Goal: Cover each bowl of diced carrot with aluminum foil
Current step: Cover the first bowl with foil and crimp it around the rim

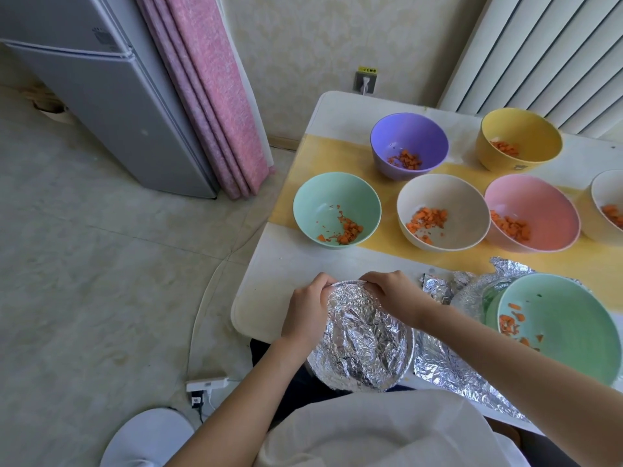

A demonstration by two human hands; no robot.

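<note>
We locate the worktop (pixel 269 298), white with rounded corners, before a wall (pixel 303 45) papered in a cream damask pattern. A yellow runner (pixel 303 183) crosses it from left to right. Beyond the far-left corner we note a wall socket (pixel 365 83) with a plug inserted and a yellow label above. A white ribbed radiator (pixel 546 55) stands beyond the far edge. Left of the worktop, a pink curtain (pixel 209 106) hangs to the pale tiled floor (pixel 84 247) beside a grey refrigerator (pixel 111 106). A white power strip (pixel 207 385) lies on the floor near the near-left corner. Lighting is soft daylight.
</note>
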